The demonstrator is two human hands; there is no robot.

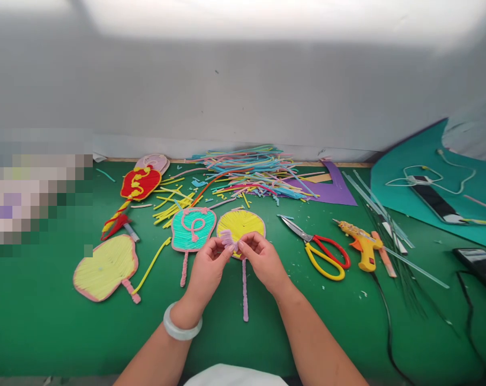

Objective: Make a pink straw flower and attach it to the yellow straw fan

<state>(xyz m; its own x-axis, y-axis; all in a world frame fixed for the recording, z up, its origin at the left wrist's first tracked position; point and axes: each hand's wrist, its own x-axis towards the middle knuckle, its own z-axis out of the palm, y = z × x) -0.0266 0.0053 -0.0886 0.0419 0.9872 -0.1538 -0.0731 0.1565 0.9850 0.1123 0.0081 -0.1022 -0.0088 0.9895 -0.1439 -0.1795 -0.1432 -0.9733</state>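
My left hand [208,268] and my right hand [261,258] meet over the green table, both pinching a small folded pink pipe cleaner piece [227,238]. They hover just above a yellow fan shape [241,222] with a long pink stem [245,292]. To its left lies a teal fan [193,230] with a pink loop on it. A pale bangle [181,327] circles my left wrist.
A yellow fan with pink edging [105,266] and a red fan [140,183] lie at the left. A heap of coloured pipe cleaners [246,171] sits behind. Scissors [319,249], a glue gun [363,244], glue sticks [383,225] and a phone [435,201] on teal sheet lie right.
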